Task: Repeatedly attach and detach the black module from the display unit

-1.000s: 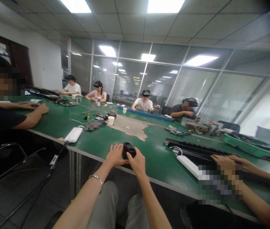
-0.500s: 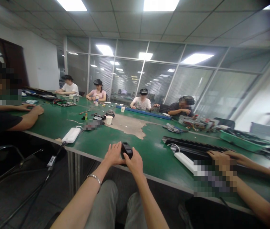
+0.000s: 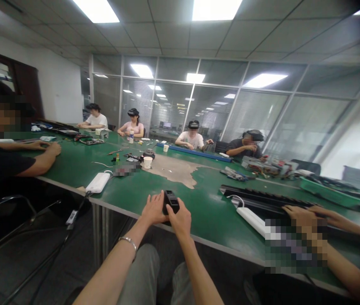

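At the tabletop's [image 3: 210, 207] near edge, my left hand [image 3: 154, 209] and right hand [image 3: 180, 217] grasp a black box [image 3: 171, 201] between them, one from each side. Beyond it stands a cup [image 3: 147, 163]; a white block [image 3: 98, 182] lies leftward, and a black rail [image 3: 259, 198] rightward, under a co-worker's hand [image 3: 300, 217].

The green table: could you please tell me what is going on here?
The camera wearer's left hand and right hand hold a small black object between them at the green table's near edge. To the right, another person's hands rest on a long black part. A white corded block lies to the left, and a paper cup stands farther back.
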`<state>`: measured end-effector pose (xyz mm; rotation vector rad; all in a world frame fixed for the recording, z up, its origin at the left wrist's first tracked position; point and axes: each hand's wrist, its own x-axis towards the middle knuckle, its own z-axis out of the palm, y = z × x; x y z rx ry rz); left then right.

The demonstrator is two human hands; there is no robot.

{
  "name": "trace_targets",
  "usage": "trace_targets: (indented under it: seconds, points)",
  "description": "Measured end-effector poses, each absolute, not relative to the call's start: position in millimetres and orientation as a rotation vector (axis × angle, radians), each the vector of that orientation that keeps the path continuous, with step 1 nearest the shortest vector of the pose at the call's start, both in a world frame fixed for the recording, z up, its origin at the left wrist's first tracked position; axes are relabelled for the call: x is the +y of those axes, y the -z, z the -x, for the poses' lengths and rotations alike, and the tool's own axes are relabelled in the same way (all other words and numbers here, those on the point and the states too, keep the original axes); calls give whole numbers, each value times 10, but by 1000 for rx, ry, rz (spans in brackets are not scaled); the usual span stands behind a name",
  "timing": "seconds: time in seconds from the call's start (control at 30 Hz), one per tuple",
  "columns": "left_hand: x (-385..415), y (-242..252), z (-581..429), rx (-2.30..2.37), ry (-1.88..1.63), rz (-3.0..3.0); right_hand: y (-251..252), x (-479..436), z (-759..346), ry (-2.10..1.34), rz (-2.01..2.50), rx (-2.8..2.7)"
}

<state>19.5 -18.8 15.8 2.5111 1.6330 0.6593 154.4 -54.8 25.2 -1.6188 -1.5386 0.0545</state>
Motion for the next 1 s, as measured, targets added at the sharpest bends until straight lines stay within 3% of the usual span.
trace_targets:
  seconds: [0.27,0.6,1.0]
  points:
    - [-191,-183,-178,1592,-647,-2515,-473,-469,-1716,-194,1486,-1250]
    - [-191,-200,-181,1614,-572,-2515,-71,-347,-2180,-46,1652,-1256]
    - [-172,-166,-190,1610,-572,-2533,77,-332,-2207,170,1649,-1440]
